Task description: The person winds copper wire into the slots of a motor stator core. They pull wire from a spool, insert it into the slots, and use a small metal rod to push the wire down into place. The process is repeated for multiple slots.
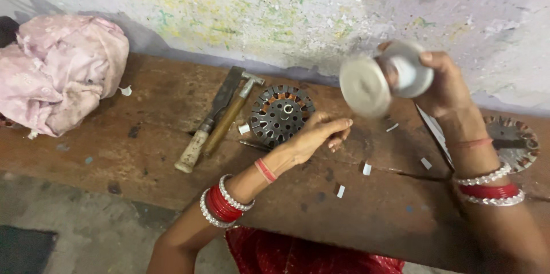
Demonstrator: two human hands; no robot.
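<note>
— What is the biggest thing you see?

— The long brown worktop (143, 154), up against a splotchy painted wall (298, 10). A pink bundle of cloth (63, 71) sits on its left end.

— And the person?

— The right hand (444, 82) is lifted above the worktop. Its fingers (427, 56) are wrapped tight around a shiny metal spool (384, 79), which looks blurry. The left hand (315, 133) hangs low over the worktop. Its fingers (338, 125) are loosely curled and a bit apart, holding nothing that I can see. It is just beside a round dark metal disc with slots (281, 113).

— What else lies there?

— A hammer with a wooden handle (226, 116) and a flat tool with a pale handle (209, 119) lie side by side, left of the disc. Another slotted disc (515, 142) lies at the far right, partly behind the right arm.

— Any tiny things?

— Red and white bangles (223, 202) on both wrists, and little white scraps (366, 168) scattered on the wood.
</note>
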